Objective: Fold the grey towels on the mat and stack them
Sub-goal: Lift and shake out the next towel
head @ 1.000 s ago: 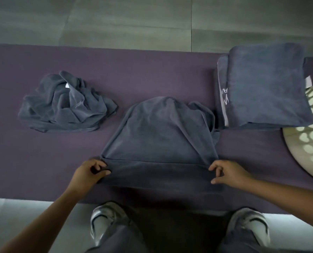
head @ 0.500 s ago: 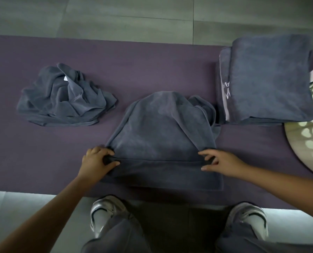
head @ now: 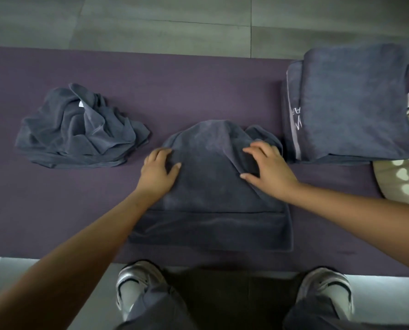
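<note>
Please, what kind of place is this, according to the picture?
Probably an indoor room at home or in a studio: a purple mat lies on a grey tiled floor, with grey towels on it and a patterned cushion beside.

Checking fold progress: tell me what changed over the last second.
Both hands let go of the middle towel's near corners and slid away from the person; left hand and right hand now lie flat near its far end. Crumpled towel and folded stack stayed put.

Bare forearms [head: 91,253], grey trousers [head: 151,308], white-and-grey trainers [head: 136,279]
</note>
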